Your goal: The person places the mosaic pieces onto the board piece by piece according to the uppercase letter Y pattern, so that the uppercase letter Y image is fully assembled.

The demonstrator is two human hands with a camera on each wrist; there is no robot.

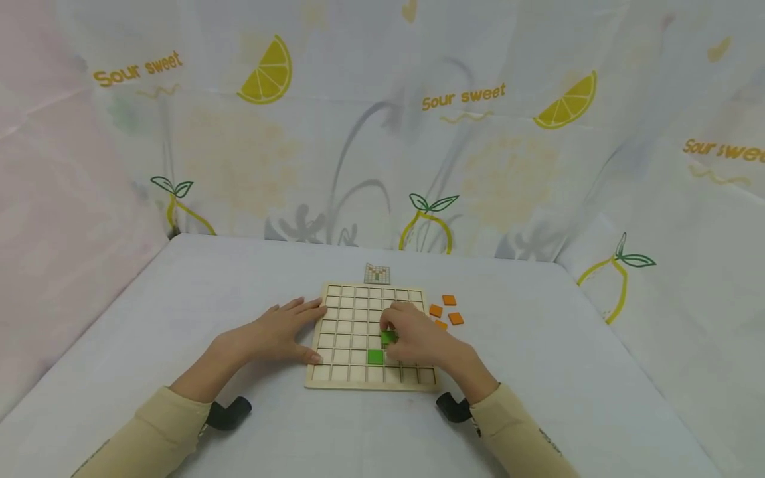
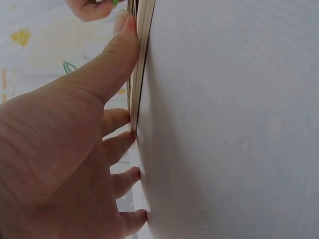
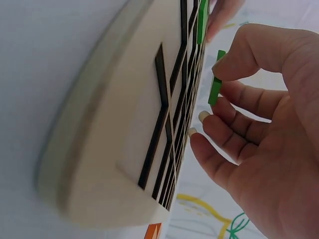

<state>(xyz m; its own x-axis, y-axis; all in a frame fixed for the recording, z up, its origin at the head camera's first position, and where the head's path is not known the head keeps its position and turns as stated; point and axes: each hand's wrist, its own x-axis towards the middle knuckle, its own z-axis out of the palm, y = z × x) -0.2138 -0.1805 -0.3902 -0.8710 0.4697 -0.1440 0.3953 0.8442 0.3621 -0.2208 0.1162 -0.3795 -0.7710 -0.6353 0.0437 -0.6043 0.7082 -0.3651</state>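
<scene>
A square wooden grid board point(image 1: 340, 338) lies on the table. My left hand point(image 1: 277, 332) rests at its left edge, thumb and fingertips touching the frame, fingers spread and mostly straight. Over the board's right half, my right hand point(image 1: 418, 334) pinches a green square tile point(image 3: 216, 79) between thumb and fingers. In the right wrist view this tile stands tilted, close over the grid. Another green tile point(image 1: 375, 357) sits in a cell in the lower middle of the board, just left of the right hand's thumb.
Several orange tiles point(image 1: 449, 300) lie on the table beyond the board's right edge. A small patterned card point(image 1: 377, 273) lies behind the board. The white table point(image 1: 538, 372) meets a printed cloth backdrop point(image 1: 370, 133) at the back.
</scene>
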